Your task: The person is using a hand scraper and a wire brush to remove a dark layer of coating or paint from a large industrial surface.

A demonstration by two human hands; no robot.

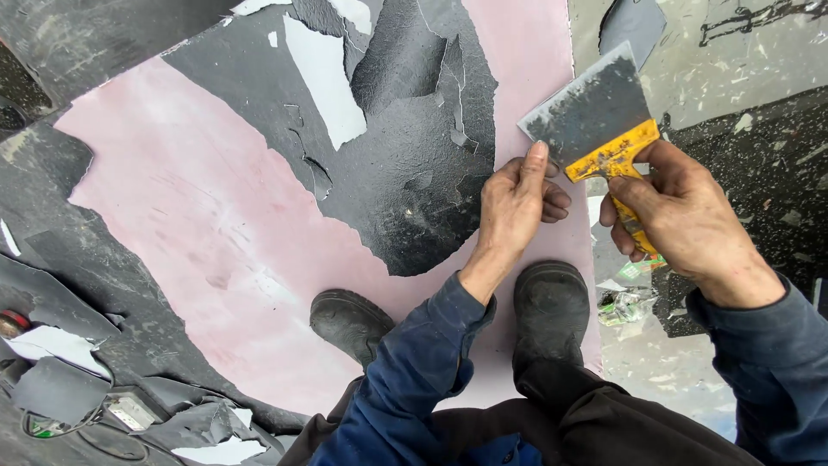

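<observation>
Scraper (595,121) gripped by right hand (681,211), left hand (516,207) half-curled, fingertip touching its blade

Soft, even daylight, bright and nearly shadowless; the pink panel (216,224) looks slightly washed out, perhaps by glare. Focus is sharp centrally, with wide-angle bending toward the edges

Single head view, looking steeply down, close over hands and boots.
</observation>
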